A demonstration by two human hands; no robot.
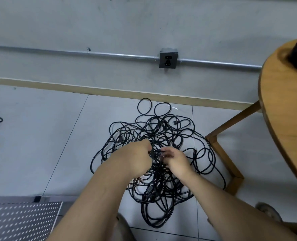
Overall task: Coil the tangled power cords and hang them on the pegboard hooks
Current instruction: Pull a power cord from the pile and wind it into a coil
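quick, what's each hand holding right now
Left hand: grips a strand of the tangled power cords.
Right hand: pinches a strand too.

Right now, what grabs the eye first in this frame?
A big tangle of black power cords sprawls on the tiled floor below the wall outlet. Both hands grip strands at its middle, left hand beside right hand. A perforated pegboard lies at lower left.
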